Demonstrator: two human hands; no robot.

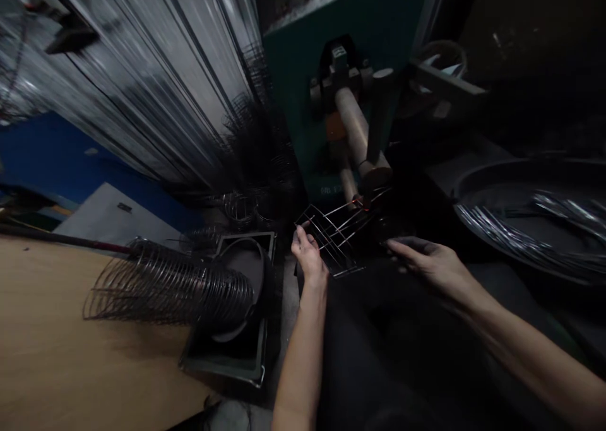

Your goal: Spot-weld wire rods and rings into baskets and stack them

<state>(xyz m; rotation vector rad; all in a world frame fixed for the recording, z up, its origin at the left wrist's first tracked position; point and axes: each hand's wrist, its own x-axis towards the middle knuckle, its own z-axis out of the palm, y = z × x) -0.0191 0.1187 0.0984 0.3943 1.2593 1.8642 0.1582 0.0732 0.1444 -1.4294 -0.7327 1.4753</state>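
My left hand (310, 254) is closed on the left edge of a wire rack (334, 235) made of thin crossed metal rods. The rack's far end reaches the lower electrode of a green machine (303, 103), where a small spot glows orange-red. Above it juts a thick metal cylinder (360, 131). To the right of the rack, apart from it, is my right hand (426, 260), thumb and fingers pressed together; what they hold, if anything, is too dark to make out.
Wire rings (175, 286) lie in a coil across a dark bin (262, 355) at the lower left, beside a tan board (71, 336). A round tray (502, 248) of shiny metal rods stands at the right. Behind are a blue panel (71, 147) and grey sheeting.
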